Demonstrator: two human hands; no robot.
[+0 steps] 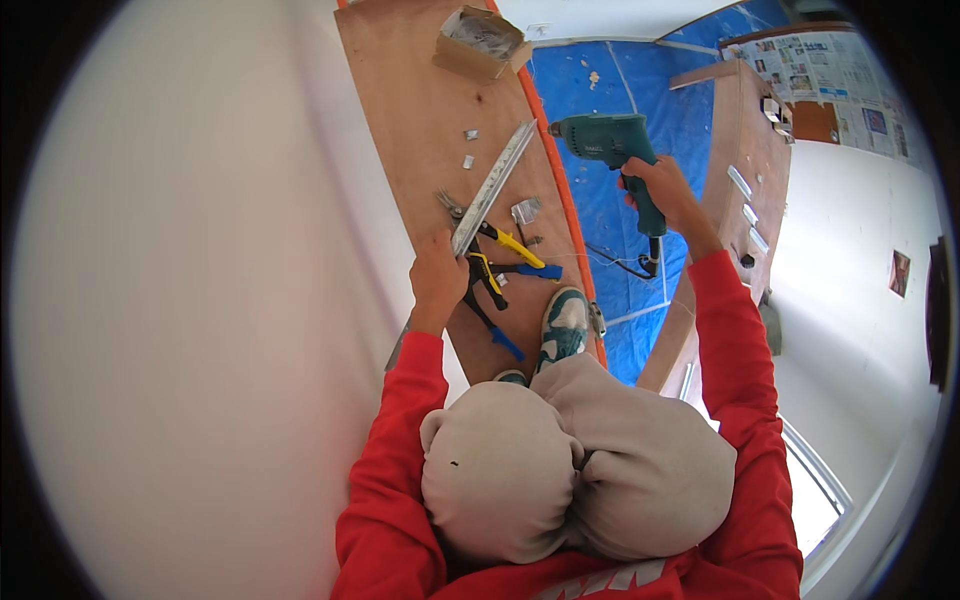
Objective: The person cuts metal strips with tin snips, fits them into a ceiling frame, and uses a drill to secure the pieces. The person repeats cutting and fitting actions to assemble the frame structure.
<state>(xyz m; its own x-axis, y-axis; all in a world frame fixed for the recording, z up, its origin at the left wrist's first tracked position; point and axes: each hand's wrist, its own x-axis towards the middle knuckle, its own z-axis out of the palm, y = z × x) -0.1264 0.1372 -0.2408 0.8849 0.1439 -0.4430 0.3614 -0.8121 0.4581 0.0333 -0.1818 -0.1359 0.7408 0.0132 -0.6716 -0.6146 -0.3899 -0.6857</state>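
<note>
My right hand [660, 193] is wrapped round the grip of a teal corded drill [605, 138], held at the right of the wooden plank with its chuck pointing left. A long silver metal strip [497, 187] slants up and right from my closed left hand [437, 275], its far end near the drill's chuck. Whether the two touch, I cannot tell. Beneath the strip lie yellow-and-black handled snips [515, 242] and a blue-handled tool [505, 342], partly overlapping. A small clear packet [525, 210] rests beside them. Part of the snips is hidden by the strip and my left hand.
An open cardboard box [478, 45] stands at the plank's [410, 110] far end, near small silver pieces [470, 134]. My shoe [565, 325] is on the plank. Blue sheeting [590, 80] covers the floor at right, beside another wooden board [735, 150]. A white wall [200, 300] borders the left.
</note>
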